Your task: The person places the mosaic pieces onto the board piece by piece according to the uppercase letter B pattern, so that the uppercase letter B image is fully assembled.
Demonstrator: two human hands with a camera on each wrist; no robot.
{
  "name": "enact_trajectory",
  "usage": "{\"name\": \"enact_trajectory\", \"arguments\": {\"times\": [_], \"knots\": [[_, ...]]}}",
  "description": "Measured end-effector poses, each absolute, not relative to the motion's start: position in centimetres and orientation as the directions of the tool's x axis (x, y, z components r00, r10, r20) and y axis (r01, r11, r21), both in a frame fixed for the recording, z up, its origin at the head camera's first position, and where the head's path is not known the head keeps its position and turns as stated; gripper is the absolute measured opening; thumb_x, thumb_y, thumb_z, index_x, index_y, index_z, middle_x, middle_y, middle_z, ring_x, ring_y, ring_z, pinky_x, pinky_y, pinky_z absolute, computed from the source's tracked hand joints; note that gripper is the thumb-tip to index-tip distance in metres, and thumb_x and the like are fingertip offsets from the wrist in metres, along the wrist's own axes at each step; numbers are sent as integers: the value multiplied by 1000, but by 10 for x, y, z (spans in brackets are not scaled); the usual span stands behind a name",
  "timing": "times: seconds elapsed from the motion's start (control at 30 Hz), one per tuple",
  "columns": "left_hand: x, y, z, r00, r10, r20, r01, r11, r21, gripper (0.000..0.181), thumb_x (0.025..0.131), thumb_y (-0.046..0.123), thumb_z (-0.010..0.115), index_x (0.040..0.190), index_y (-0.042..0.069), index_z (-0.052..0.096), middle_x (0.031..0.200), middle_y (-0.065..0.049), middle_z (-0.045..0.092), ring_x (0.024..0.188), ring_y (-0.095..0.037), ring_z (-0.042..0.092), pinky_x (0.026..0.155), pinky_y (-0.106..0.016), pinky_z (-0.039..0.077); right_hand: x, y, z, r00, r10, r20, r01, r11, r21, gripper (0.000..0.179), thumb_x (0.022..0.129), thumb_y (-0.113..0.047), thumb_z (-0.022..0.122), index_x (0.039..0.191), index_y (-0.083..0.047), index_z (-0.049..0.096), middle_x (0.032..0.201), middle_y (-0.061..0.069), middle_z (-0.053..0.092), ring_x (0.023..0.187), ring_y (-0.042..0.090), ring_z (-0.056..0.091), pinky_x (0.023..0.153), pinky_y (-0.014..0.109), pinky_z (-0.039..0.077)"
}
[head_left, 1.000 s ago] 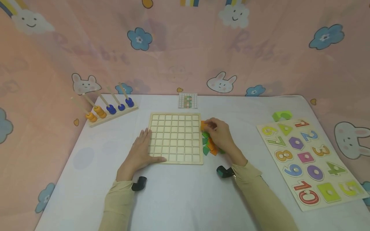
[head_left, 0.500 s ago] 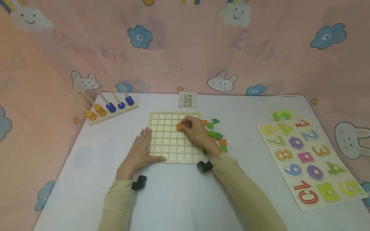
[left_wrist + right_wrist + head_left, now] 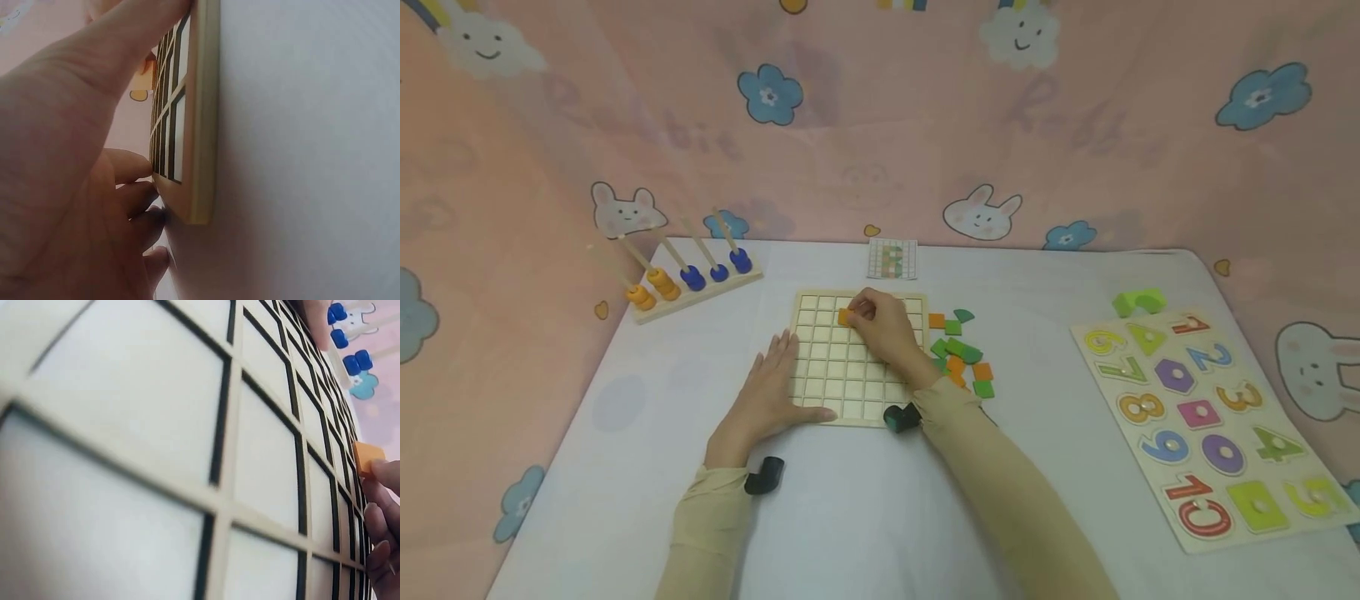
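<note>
A wooden grid board lies flat in the middle of the table in the head view. Along its left edge rests my left hand, fingers straight, thumb over the near corner; the left wrist view shows the board's rim against that hand. My right hand reaches over the upper part of the board and pinches an orange square tile between thumb and fingers. In the right wrist view the orange tile is right at the far grid cells.
Several green and orange tiles lie right of the board. A small pattern card is behind it. A bead abacus stands at back left. At right lie a number puzzle board and a light green arch block.
My right hand has moved from the loose tiles leftward over the board, carrying an orange tile to its upper part. My left hand stays at the board's left edge.
</note>
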State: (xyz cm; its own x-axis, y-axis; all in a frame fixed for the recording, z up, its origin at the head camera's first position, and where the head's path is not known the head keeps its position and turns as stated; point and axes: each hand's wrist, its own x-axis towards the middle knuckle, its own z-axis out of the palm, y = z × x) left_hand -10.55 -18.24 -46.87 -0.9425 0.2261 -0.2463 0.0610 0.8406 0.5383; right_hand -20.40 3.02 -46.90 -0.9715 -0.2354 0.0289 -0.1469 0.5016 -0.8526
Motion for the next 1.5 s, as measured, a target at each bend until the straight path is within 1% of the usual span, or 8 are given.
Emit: {"name": "enact_trajectory", "arguments": {"times": [0.17, 0.37, 0.6, 0.7, 0.9, 1.23, 1.4, 1.5], "knots": [[-105, -181, -471, -941, 232, -246, 65, 838, 542, 142, 75, 62, 91, 169, -1, 5, 179, -18, -1, 167, -36, -2, 136, -56, 1, -206, 24, -470, -973, -230, 6, -139, 565, -813, 11, 102, -11, 71, 109, -4, 74, 102, 11, 72, 89, 21, 63, 79, 28, 53], [-105, -180, -471, -939, 231, -257, 63, 845, 531, 142, 75, 63, 90, 169, 0, 4, 179, -17, -2, 167, -35, -3, 137, -55, 1, -201, 24, -466, -973, -229, -10, -136, 612, -779, 19, 101, -13, 72, 115, -1, 78, 111, 13, 68, 99, 26, 60, 87, 36, 55], [-105, -181, -469, -940, 226, -256, 65, 854, 515, 141, 76, 63, 89, 169, -2, 6, 179, -19, -1, 167, -37, -2, 136, -57, 2, -202, 30, -467, -967, -253, -18, -140, 595, -791, 27, 102, -13, 71, 125, 0, 76, 117, 14, 65, 103, 27, 58, 89, 38, 54], [-106, -181, -468, -939, 227, -259, 67, 858, 509, 141, 76, 63, 89, 169, -2, 6, 179, -19, -1, 167, -37, -2, 136, -56, 2, -204, 36, -469, -959, -284, -13, -165, 593, -788, 29, 101, -13, 71, 127, -2, 76, 124, 15, 65, 110, 29, 55, 96, 42, 53], [-105, -183, -465, -937, 222, -271, 59, 862, 503, 140, 77, 61, 89, 168, -4, 6, 178, -20, -2, 167, -38, -2, 136, -58, 2, -207, 57, -468, -934, -354, -45, -208, 642, -738, 39, 99, -19, 73, 135, -7, 72, 145, 19, 54, 126, 35, 44, 107, 50, 45], [-104, -182, -467, -940, 228, -252, 66, 850, 523, 140, 76, 59, 90, 168, -3, 6, 178, -19, -2, 167, -37, -2, 136, -57, 1, -207, 121, -461, -929, -351, -114, -164, 670, -724, 57, 96, -22, 78, 146, -3, 59, 152, 28, 43, 132, 43, 36, 112, 62, 37], [-104, -182, -468, -942, 229, -246, 68, 848, 526, 140, 76, 59, 90, 168, -3, 6, 178, -19, -2, 167, -37, -3, 136, -56, 0, -205, 152, -461, -926, -334, -176, -122, 706, -697, 66, 94, -27, 82, 151, -7, 55, 160, 27, 37, 143, 48, 29, 122, 73, 20], [-104, -182, -469, -941, 226, -251, 64, 849, 525, 140, 76, 60, 90, 169, -2, 5, 178, -19, -2, 167, -37, -3, 136, -56, 0, -203, 166, -462, -921, -327, -214, -109, 739, -665, 73, 90, -31, 85, 152, -10, 54, 164, 25, 34, 146, 49, 26, 122, 75, 16]]}}
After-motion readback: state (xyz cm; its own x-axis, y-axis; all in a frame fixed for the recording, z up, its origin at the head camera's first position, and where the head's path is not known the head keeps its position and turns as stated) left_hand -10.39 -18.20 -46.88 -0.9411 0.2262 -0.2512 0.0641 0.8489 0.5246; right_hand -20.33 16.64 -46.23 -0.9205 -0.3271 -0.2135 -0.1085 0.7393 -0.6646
